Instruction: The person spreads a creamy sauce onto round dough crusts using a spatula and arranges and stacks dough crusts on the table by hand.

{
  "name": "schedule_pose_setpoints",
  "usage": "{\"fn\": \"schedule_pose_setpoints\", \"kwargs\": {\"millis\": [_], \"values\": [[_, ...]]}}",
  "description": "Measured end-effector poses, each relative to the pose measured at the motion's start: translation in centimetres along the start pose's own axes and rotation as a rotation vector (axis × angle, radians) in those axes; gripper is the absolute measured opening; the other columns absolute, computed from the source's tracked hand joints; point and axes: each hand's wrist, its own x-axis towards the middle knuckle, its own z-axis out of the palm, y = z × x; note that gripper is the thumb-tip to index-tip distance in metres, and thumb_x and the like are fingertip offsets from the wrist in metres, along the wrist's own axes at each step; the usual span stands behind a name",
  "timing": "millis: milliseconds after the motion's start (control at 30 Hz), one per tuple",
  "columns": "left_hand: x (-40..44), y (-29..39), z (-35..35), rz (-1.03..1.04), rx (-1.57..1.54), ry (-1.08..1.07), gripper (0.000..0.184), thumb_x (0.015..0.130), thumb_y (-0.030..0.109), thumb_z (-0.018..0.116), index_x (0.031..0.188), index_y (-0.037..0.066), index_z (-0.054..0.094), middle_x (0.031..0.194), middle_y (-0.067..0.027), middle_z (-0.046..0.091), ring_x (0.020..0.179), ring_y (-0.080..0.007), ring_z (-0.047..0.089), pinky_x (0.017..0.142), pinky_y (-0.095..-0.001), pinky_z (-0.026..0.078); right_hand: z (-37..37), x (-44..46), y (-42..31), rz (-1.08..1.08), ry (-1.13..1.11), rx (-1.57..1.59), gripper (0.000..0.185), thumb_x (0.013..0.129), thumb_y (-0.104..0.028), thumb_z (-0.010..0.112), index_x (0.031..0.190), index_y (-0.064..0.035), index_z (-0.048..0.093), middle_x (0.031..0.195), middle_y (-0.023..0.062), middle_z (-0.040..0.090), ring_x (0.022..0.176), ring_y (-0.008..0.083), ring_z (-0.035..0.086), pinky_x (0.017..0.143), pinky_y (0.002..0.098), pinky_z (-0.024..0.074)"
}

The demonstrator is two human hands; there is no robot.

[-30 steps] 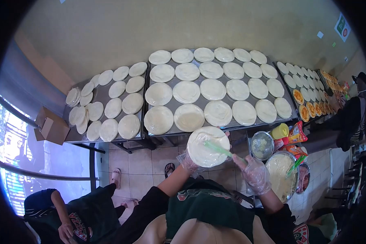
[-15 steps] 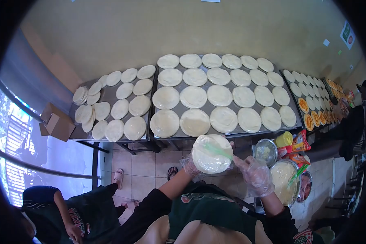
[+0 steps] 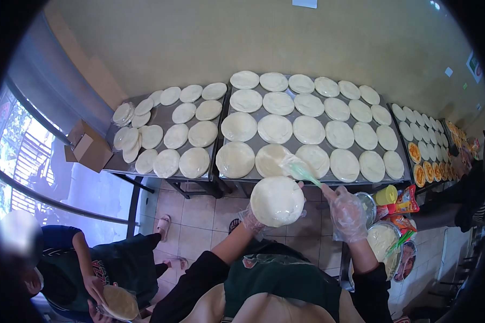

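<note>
My left hand (image 3: 254,222), in a clear plastic glove, holds a round white pizza base (image 3: 277,201) from below. The base has a smooth, pale, slightly shiny top. My right hand (image 3: 347,215), also gloved, is closed round the handle of a pale green spatula (image 3: 304,173). White creamy stuff coats the spatula's blade, which points up and left. The blade is just above the held base in the view, overlapping the front row of pizza bases (image 3: 344,165) on the metal table (image 3: 227,185). I cannot tell how high over them it is.
At my right stand a large bowl of white cream (image 3: 381,240), a smaller metal bowl (image 3: 367,207), a yellow container (image 3: 386,195) and red packets (image 3: 406,199). A co-worker (image 3: 99,258) at left holds a round base (image 3: 120,302). A cardboard box (image 3: 89,148) sits beyond.
The spatula has lifted off the held base and moved up, its blade now carrying white cream. The base's top looks smoother. A round base has come into view in the co-worker's hands.
</note>
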Motion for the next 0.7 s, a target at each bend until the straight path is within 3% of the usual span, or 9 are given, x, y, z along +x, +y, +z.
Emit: {"fn": "schedule_pose_setpoints", "kwargs": {"millis": [67, 167, 300, 467, 500, 600, 667, 700], "values": [[-1.6, 0.5, -4.3, 0.320, 1.672, 0.189, 0.055, 0.097, 0.030, 0.055, 0.147, 0.013, 0.038, 0.145, -0.0104, 0.048, 0.130, -0.0207, 0.049, 0.112, -0.0413, 0.039, -0.2, -0.9, -0.5, 0.017, 0.013, 0.036, 0.049, 0.080, -0.001, 0.059, 0.127, -0.0141, 0.060, 0.083, 0.0122, 0.054, 0.070, 0.0283, 0.062, 0.061, 0.0402, 0.0519], [-1.7, 1.6, -3.0, 0.296, 1.823, 0.202, 0.057, 0.098, 0.033, 0.052, 0.148, 0.013, 0.034, 0.148, -0.0107, 0.044, 0.132, -0.0221, 0.047, 0.112, -0.0419, 0.039, 0.2, -2.7, -1.9, -0.178, -0.003, 0.137, 0.054, 0.079, -0.001, 0.061, 0.131, -0.0162, 0.059, 0.082, 0.0113, 0.052, 0.068, 0.0283, 0.060, 0.059, 0.0408, 0.0518], [-1.7, 2.1, -1.9, 0.243, 2.031, 0.208, 0.059, 0.100, 0.037, 0.047, 0.151, 0.013, 0.029, 0.153, -0.0112, 0.037, 0.135, -0.0242, 0.045, 0.112, -0.0427, 0.039, 3.4, -3.0, -1.9, -0.066, 0.039, 0.065, 0.053, 0.080, -0.001, 0.062, 0.130, -0.0157, 0.059, 0.084, 0.0116, 0.053, 0.066, 0.0282, 0.060, 0.058, 0.0400, 0.0514], [-2.3, 1.5, -2.4, 0.278, 0.947, 0.299, 0.058, 0.098, 0.042, 0.049, 0.146, 0.011, 0.039, 0.154, -0.0108, 0.035, 0.134, -0.0274, 0.045, 0.110, -0.0470, 0.040, 4.1, -1.5, -1.2, 0.101, 0.119, 0.139, 0.043, 0.082, -0.001, 0.062, 0.123, -0.0135, 0.064, 0.081, 0.0132, 0.054, 0.065, 0.0303, 0.060, 0.057, 0.0417, 0.0496], [-2.4, 1.4, -2.2, 0.276, 0.942, 0.303, 0.058, 0.098, 0.042, 0.049, 0.146, 0.011, 0.039, 0.154, -0.0108, 0.035, 0.134, -0.0274, 0.045, 0.110, -0.0470, 0.040, 4.1, -1.3, -1.0, 0.157, 0.156, 0.181, 0.039, 0.084, -0.001, 0.062, 0.121, -0.0127, 0.065, 0.078, 0.0139, 0.055, 0.065, 0.0313, 0.060, 0.057, 0.0424, 0.0489], [-1.6, 2.7, -0.1, 0.412, 2.040, 0.282, 0.059, 0.094, 0.042, 0.056, 0.143, 0.011, 0.044, 0.150, -0.0118, 0.041, 0.136, -0.0259, 0.043, 0.111, -0.0453, 0.039, 3.2, -1.6, -0.8, 0.143, 0.300, 0.424, 0.032, 0.089, -0.003, 0.061, 0.119, -0.0113, 0.065, 0.076, 0.0149, 0.056, 0.064, 0.0328, 0.060, 0.055, 0.0434, 0.0472], [-0.8, 3.4, 0.9, 0.473, 2.778, 0.198, 0.059, 0.091, 0.042, 0.061, 0.140, 0.011, 0.048, 0.147, -0.0125, 0.045, 0.136, -0.0249, 0.042, 0.112, -0.0442, 0.038, 1.7, -2.7, -1.4, 0.138, 0.238, 0.457, 0.028, 0.091, -0.006, 0.060, 0.119, -0.0103, 0.065, 0.078, 0.0158, 0.058, 0.064, 0.0337, 0.060, 0.055, 0.0432, 0.0477], [-0.6, 3.7, 0.5, 0.471, 2.776, 0.193, 0.059, 0.091, 0.042, 0.061, 0.140, 0.011, 0.048, 0.147, -0.0125, 0.045, 0.136, -0.0249, 0.042, 0.112, -0.0442, 0.038, 1.4, -3.5, -1.7, 0.150, 0.126, 0.528, 0.028, 0.091, -0.006, 0.060, 0.119, -0.0104, 0.065, 0.079, 0.0161, 0.059, 0.067, 0.0335, 0.061, 0.057, 0.0423, 0.0487]]}}
